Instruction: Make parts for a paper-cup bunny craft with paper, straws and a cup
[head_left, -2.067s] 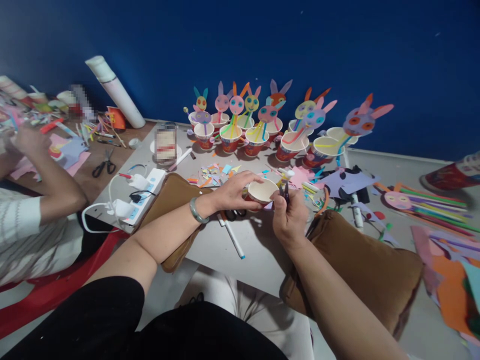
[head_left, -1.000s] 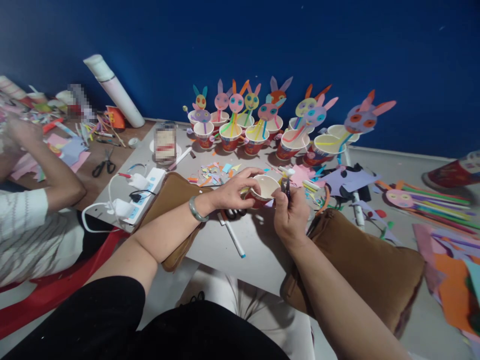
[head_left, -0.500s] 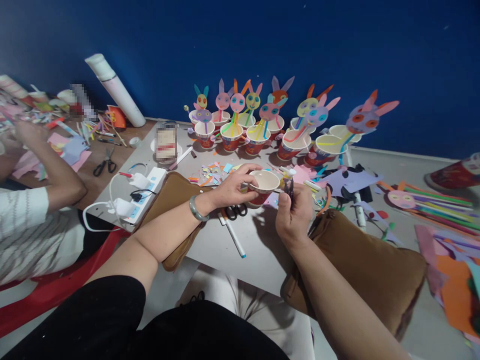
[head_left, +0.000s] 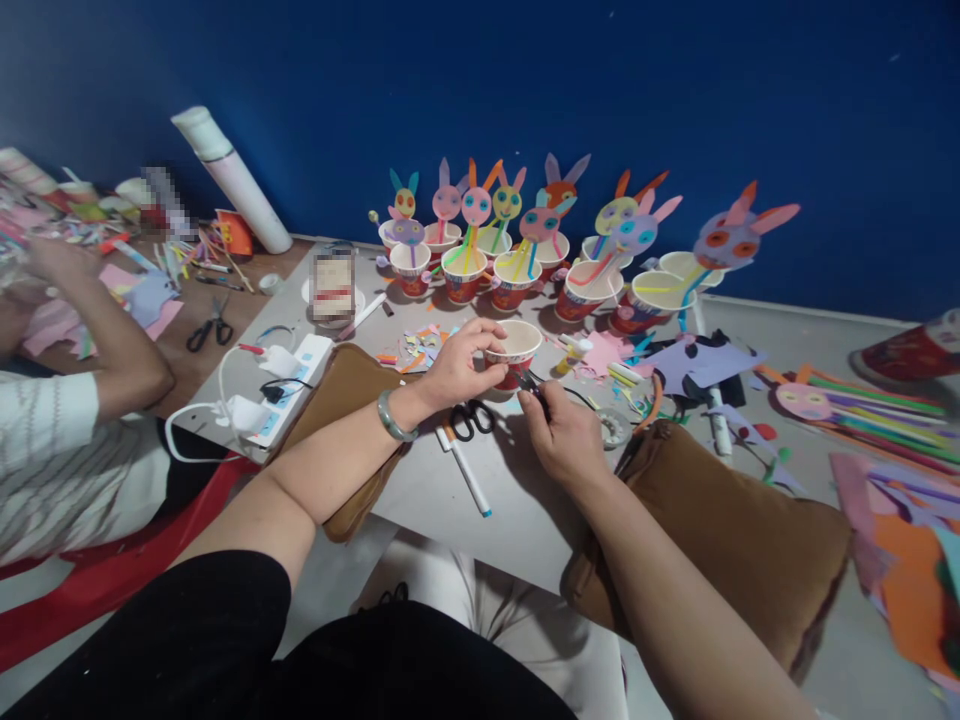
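Observation:
My left hand (head_left: pixel 466 362) is wrapped round the side of a red paper cup (head_left: pixel 517 378) with a white inside, holding it upright above the table. My right hand (head_left: pixel 564 428) is closed on a small dark tool (head_left: pixel 529 382) with a narrow tip. That tip is at the cup's lower right side; whether it pierces or only touches the wall I cannot tell. Most of the tool is hidden in my fingers. Below the cup lie black-handled scissors (head_left: pixel 472 420) and a white marker (head_left: pixel 469 478) with a blue end.
Several cups with paper rabbit heads (head_left: pixel 476 205) line the blue wall. Paper scraps (head_left: pixel 424 347) lie in front. Brown cushions (head_left: pixel 720 530) flank my arms, with a power strip (head_left: pixel 296 385) at left. A co-worker's arm (head_left: pixel 112 320) is further left; coloured paper (head_left: pixel 911 570) lies right.
My left hand has drawn the cup slightly left and tilted it a little. My right hand has moved left and lowered the dark tool's tip to the cup's side.

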